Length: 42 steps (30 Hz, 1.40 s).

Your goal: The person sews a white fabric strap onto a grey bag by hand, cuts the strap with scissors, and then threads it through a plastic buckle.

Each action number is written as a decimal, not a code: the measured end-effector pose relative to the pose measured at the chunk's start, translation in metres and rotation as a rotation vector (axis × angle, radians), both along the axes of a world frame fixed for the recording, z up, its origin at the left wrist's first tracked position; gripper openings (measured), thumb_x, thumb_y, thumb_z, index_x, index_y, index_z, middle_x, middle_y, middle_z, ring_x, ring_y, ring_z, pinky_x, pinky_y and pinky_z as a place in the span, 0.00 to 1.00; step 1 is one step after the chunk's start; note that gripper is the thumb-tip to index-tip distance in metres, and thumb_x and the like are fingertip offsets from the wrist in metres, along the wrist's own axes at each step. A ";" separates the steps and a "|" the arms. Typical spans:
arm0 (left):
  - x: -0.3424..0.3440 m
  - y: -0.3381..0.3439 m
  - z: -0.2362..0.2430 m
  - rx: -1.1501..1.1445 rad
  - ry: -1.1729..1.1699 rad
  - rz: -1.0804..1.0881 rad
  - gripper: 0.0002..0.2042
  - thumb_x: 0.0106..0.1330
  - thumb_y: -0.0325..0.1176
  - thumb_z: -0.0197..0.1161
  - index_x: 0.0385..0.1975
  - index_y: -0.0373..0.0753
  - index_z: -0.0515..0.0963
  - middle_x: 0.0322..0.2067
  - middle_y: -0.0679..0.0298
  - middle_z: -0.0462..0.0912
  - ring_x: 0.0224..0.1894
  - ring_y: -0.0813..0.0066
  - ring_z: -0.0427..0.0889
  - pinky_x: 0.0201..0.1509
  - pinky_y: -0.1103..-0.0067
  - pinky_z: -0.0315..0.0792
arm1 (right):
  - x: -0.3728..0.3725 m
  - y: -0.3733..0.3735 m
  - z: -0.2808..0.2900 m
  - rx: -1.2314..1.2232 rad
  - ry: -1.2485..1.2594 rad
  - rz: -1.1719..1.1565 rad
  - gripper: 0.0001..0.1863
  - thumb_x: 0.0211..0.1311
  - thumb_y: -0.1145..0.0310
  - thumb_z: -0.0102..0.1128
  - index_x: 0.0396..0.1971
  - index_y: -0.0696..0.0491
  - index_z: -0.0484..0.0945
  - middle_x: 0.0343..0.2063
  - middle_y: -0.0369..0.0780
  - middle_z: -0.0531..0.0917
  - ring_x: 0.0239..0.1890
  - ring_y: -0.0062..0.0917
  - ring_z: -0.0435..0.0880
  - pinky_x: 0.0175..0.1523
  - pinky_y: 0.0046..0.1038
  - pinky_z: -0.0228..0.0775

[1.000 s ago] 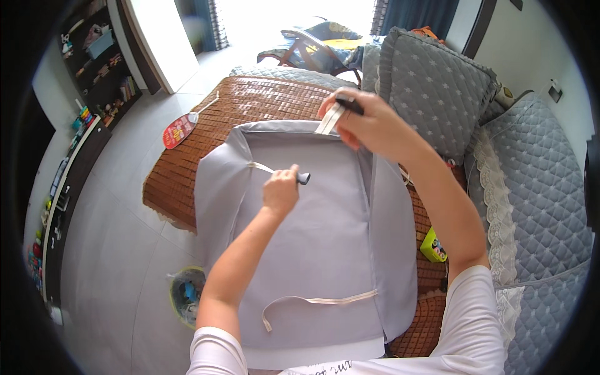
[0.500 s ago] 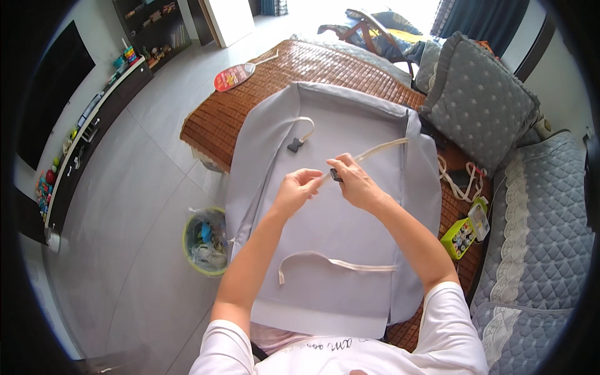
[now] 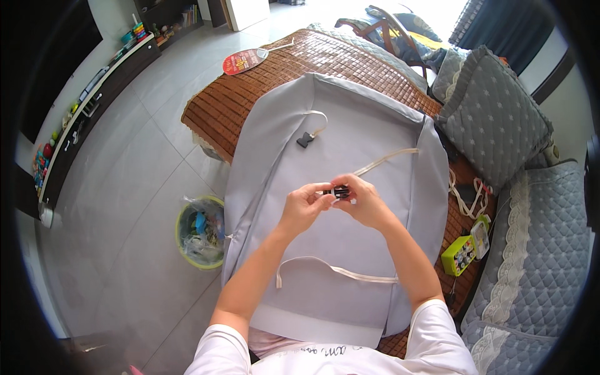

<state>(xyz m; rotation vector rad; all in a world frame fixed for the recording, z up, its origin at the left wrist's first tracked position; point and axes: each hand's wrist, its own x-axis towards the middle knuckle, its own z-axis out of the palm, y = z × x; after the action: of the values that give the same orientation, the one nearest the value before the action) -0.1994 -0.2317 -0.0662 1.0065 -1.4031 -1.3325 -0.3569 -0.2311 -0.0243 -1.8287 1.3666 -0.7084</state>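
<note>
Left hand (image 3: 304, 209) and right hand (image 3: 370, 204) pinch black buckle (image 3: 339, 192) from opposite sides, apparently for steadiness, above middle of grey fabric cover (image 3: 340, 236). Pale strap (image 3: 380, 161) runs from right hand toward cover's far right corner.

Dark script lettering (image 3: 340, 351) ran across front of white shirt (image 3: 337, 365), partly lost in folds; only few letters could be made out. Yellow and pale print stood on red face of hand fan (image 3: 244, 61), too small and blurred to read.
</note>
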 end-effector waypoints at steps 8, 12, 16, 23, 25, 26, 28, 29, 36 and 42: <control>0.011 -0.005 -0.009 0.388 0.261 -0.137 0.16 0.60 0.44 0.52 0.30 0.34 0.75 0.25 0.66 0.76 0.24 0.82 0.76 0.25 0.86 0.71 | -0.004 -0.008 -0.025 0.307 -0.567 0.009 0.08 0.57 0.72 0.49 0.32 0.60 0.74 0.17 0.34 0.73 0.18 0.14 0.70 0.23 0.17 0.65; 0.013 -0.002 -0.007 0.440 0.274 -0.125 0.13 0.60 0.40 0.53 0.31 0.34 0.75 0.26 0.66 0.77 0.28 0.81 0.76 0.26 0.87 0.71 | -0.005 -0.019 -0.028 0.242 -0.440 0.019 0.10 0.59 0.70 0.47 0.33 0.61 0.74 0.17 0.34 0.73 0.18 0.13 0.69 0.22 0.17 0.64; 0.012 -0.002 -0.008 0.501 0.381 -0.084 0.08 0.59 0.32 0.55 0.33 0.35 0.71 0.31 0.63 0.77 0.34 0.78 0.77 0.34 0.86 0.72 | -0.003 -0.038 -0.036 0.330 -0.678 -0.131 0.10 0.57 0.70 0.51 0.36 0.59 0.74 0.24 0.35 0.76 0.20 0.14 0.71 0.25 0.17 0.66; 0.023 -0.004 -0.011 0.696 0.829 0.000 0.03 0.56 0.24 0.54 0.28 0.38 0.68 0.33 0.63 0.76 0.40 0.76 0.76 0.44 0.83 0.73 | 0.012 -0.032 -0.068 -0.132 0.477 0.124 0.08 0.46 0.67 0.58 0.29 0.49 0.74 0.33 0.36 0.73 0.43 0.29 0.67 0.46 0.31 0.56; 0.022 -0.005 -0.011 0.683 0.813 0.027 0.04 0.56 0.24 0.55 0.27 0.39 0.68 0.32 0.64 0.76 0.39 0.77 0.76 0.43 0.84 0.73 | 0.013 -0.030 -0.066 -0.136 0.530 0.119 0.04 0.48 0.69 0.55 0.26 0.49 0.72 0.30 0.37 0.73 0.40 0.30 0.68 0.44 0.30 0.54; 0.024 -0.004 -0.011 0.696 0.734 0.075 0.05 0.55 0.24 0.57 0.28 0.39 0.68 0.32 0.64 0.76 0.38 0.77 0.77 0.42 0.84 0.74 | 0.013 -0.028 -0.066 -0.134 0.524 0.119 0.04 0.48 0.69 0.55 0.26 0.49 0.72 0.30 0.37 0.73 0.40 0.30 0.68 0.44 0.30 0.54; 0.024 -0.004 -0.011 0.710 0.646 0.119 0.06 0.54 0.24 0.58 0.28 0.40 0.67 0.31 0.65 0.76 0.37 0.77 0.77 0.40 0.85 0.74 | 0.010 -0.024 -0.063 -0.191 0.310 0.103 0.04 0.49 0.72 0.55 0.27 0.52 0.73 0.25 0.38 0.76 0.33 0.27 0.73 0.41 0.28 0.60; 0.025 -0.002 -0.010 0.633 0.656 0.131 0.08 0.53 0.24 0.59 0.30 0.40 0.67 0.31 0.66 0.75 0.34 0.79 0.76 0.38 0.86 0.73 | 0.010 -0.021 -0.055 -0.189 0.302 0.100 0.04 0.49 0.72 0.55 0.27 0.52 0.73 0.25 0.38 0.76 0.33 0.27 0.73 0.41 0.28 0.60; -0.004 0.005 0.017 0.511 0.548 0.054 0.15 0.56 0.25 0.56 0.44 0.41 0.66 0.31 0.66 0.75 0.37 0.78 0.77 0.37 0.88 0.73 | -0.020 -0.012 -0.031 0.184 -0.563 -0.139 0.05 0.52 0.75 0.55 0.28 0.60 0.75 0.23 0.36 0.78 0.25 0.16 0.74 0.32 0.18 0.68; -0.023 0.001 0.007 0.745 0.814 -0.116 0.10 0.59 0.28 0.52 0.42 0.41 0.68 0.31 0.67 0.75 0.39 0.76 0.76 0.38 0.89 0.73 | -0.040 -0.009 -0.038 0.372 -0.663 -0.173 0.07 0.53 0.70 0.56 0.28 0.57 0.75 0.22 0.33 0.75 0.26 0.15 0.72 0.34 0.17 0.66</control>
<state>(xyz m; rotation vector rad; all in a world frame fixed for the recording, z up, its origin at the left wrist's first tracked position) -0.2222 -0.2304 -0.0593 0.6724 -0.3409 -2.1024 -0.3971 -0.2402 -0.0619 -1.0534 1.1130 -0.9662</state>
